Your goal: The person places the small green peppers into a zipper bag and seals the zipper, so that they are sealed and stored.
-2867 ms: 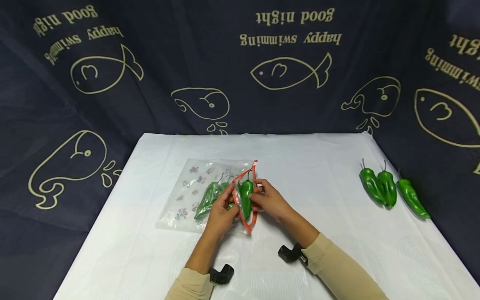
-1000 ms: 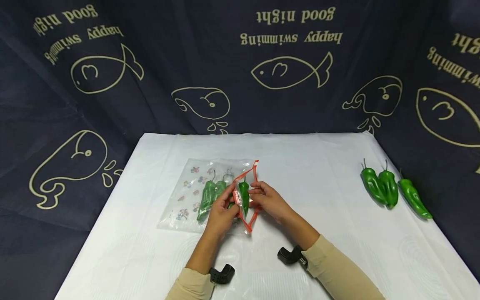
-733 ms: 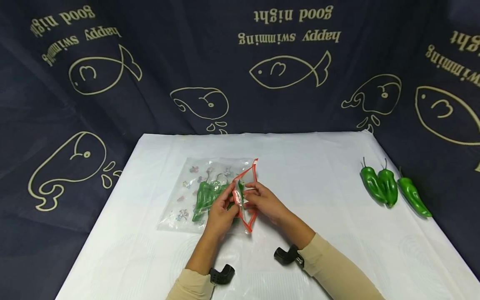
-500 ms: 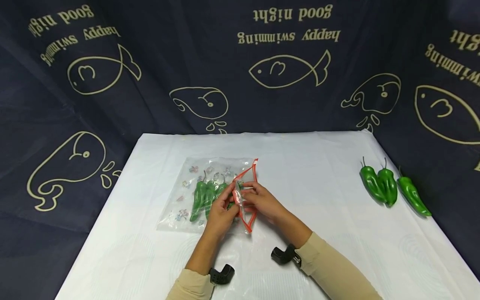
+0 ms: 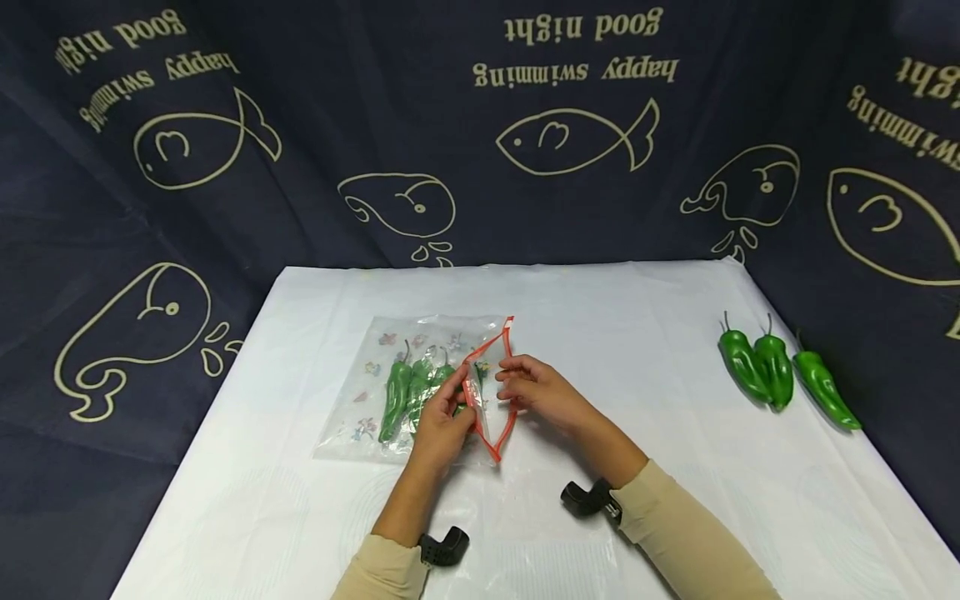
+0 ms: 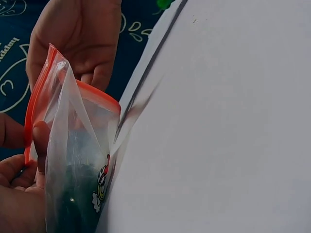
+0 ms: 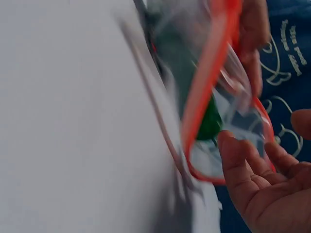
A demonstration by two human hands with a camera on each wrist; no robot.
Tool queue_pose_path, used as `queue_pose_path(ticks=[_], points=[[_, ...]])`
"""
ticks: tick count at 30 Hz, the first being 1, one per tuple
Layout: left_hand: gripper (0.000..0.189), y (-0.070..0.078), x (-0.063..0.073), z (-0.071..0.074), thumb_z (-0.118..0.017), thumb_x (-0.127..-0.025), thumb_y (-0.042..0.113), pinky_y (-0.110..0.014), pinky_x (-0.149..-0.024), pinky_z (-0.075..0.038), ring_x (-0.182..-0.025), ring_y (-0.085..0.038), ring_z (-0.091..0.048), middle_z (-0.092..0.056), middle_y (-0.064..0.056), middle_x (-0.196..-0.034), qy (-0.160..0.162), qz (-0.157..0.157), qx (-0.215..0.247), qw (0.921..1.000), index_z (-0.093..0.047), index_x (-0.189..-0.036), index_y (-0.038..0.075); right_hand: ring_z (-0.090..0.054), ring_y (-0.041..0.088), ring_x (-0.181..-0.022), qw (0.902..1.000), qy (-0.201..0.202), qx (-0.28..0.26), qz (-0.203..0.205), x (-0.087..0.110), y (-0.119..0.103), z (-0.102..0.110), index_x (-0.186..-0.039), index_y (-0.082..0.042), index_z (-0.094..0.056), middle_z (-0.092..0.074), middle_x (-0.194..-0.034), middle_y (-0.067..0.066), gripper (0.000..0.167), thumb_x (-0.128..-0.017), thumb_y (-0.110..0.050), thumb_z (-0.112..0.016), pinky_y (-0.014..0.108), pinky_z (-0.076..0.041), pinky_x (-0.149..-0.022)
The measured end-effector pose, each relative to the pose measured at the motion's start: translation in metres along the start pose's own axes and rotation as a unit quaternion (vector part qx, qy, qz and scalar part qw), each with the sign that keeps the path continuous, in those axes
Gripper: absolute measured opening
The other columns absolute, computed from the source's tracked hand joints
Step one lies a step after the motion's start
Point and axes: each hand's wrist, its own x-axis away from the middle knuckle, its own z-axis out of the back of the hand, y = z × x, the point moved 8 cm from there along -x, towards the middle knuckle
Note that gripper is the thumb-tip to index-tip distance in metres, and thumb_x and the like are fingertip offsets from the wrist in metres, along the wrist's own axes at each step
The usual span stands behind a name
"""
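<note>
A clear zip bag (image 5: 352, 417) with small printed figures lies on the white table, its red-edged mouth gaping to the right. Several green peppers (image 5: 395, 400) show through the plastic. My left hand (image 5: 438, 429) pinches the upper layer of the bag at its red rim; in the left wrist view, thumb and fingers grip the red strip (image 6: 41, 87). Just outside the mouth is my right hand (image 5: 543, 393), holding nothing, its fingers loosely bent. The right wrist view shows its fingertips beside the opening, with a green pepper (image 7: 210, 124) inside the bag.
Three more green peppers lie near the table's right edge: two touching (image 5: 776, 372) and one (image 5: 825, 392) slightly apart. A dark cloth (image 5: 420, 75) with fish drawings hangs behind the white table (image 5: 615, 308).
A green pepper held in my right hand went into the bag and was let go. The peppers inside shifted left. My right hand has drawn back out to the right; my left hand stayed put.
</note>
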Motion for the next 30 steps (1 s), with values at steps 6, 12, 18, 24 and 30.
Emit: queue_pose_path(ticks=[6,12,18,24,30], points=[[0.070,-0.003,-0.001,0.001,-0.050,-0.083,-0.013,-0.020,-0.059,-0.050,-0.079,-0.011,-0.056,-0.061,-0.025,-0.107,0.008,0.019,0.028,0.9994,-0.047,-0.149,0.010,-0.058,0.042,-0.114,0.9994,0.010,0.024,0.022,0.009,-0.017,0.033,-0.138,0.010,-0.042,-0.046,-0.135,0.033,0.045,-0.099,-0.009,-0.051,0.057,-0.046,-0.097],[0.069,-0.007,-0.001,0.003,-0.050,-0.084,-0.013,-0.021,-0.058,-0.050,-0.072,-0.009,-0.055,-0.061,-0.013,-0.097,0.016,0.046,0.047,0.9977,-0.046,-0.149,0.010,-0.061,0.032,-0.112,0.9963,0.061,0.050,0.034,0.030,-0.032,0.078,-0.139,0.005,-0.043,-0.049,-0.135,0.026,0.043,-0.103,-0.016,-0.050,0.047,-0.050,-0.094],[0.063,-0.008,-0.003,0.005,-0.054,-0.088,-0.007,-0.022,-0.058,-0.051,-0.070,-0.008,-0.056,-0.065,-0.012,-0.095,0.027,0.064,0.075,0.9948,-0.048,-0.148,0.012,-0.064,0.018,-0.105,0.9904,0.115,0.067,0.039,0.051,-0.035,0.122,-0.139,0.008,-0.041,-0.051,-0.132,0.020,0.044,-0.104,-0.016,-0.050,0.035,-0.052,-0.090],[0.063,-0.010,0.001,0.007,-0.055,-0.089,-0.007,-0.022,-0.055,-0.049,-0.067,-0.007,-0.056,-0.066,-0.011,-0.097,0.036,0.077,0.080,0.9932,-0.048,-0.148,0.012,-0.063,0.011,-0.101,0.9758,0.165,0.133,0.054,0.071,-0.037,0.160,-0.138,0.011,-0.041,-0.050,-0.132,0.025,0.044,-0.102,-0.014,-0.051,0.027,-0.053,-0.084],[0.063,-0.011,0.001,0.006,-0.054,-0.088,-0.007,-0.022,-0.055,-0.048,-0.066,-0.007,-0.054,-0.064,-0.007,-0.091,0.033,0.079,0.090,0.9922,-0.048,-0.148,0.012,-0.060,-0.001,-0.098,0.9491,0.192,0.242,0.061,0.093,-0.039,0.199,-0.141,0.005,-0.044,-0.051,-0.135,0.026,0.046,-0.101,-0.015,-0.056,0.019,-0.052,-0.079]])
